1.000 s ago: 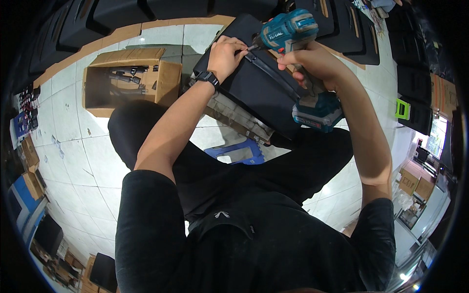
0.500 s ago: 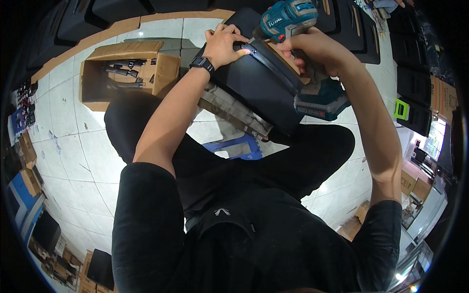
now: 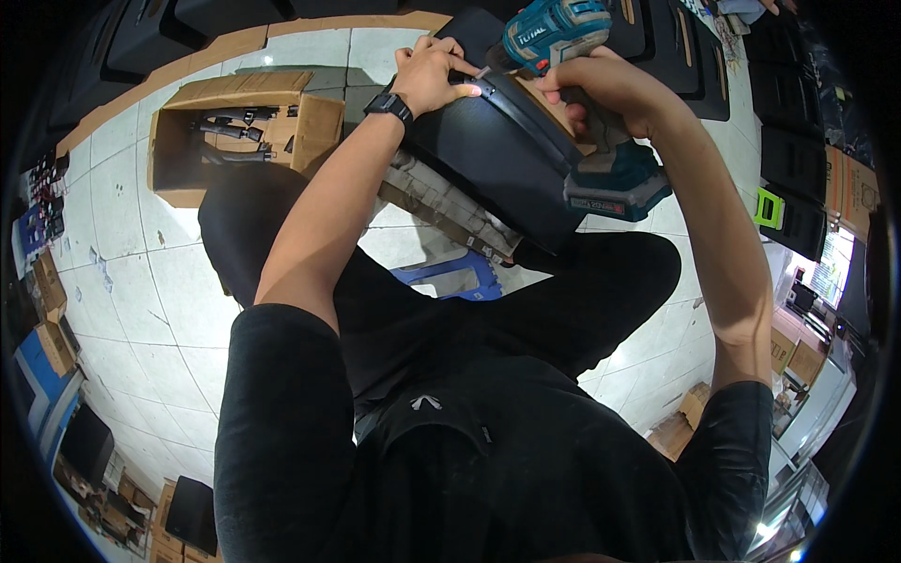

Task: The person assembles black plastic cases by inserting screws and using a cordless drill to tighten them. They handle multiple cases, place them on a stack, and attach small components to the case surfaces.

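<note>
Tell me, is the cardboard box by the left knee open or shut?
The cardboard box is open: a flap is folded outward, and dark parts show inside.

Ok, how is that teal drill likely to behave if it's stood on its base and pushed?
The teal drill would probably feel heavy for its size, with its bulky housing and thick base. It looks hard-shelled, so it should be stiff in the right hand. Stood up, it may tip if pushed high, as that housing is at the opposite end from the base.
</note>
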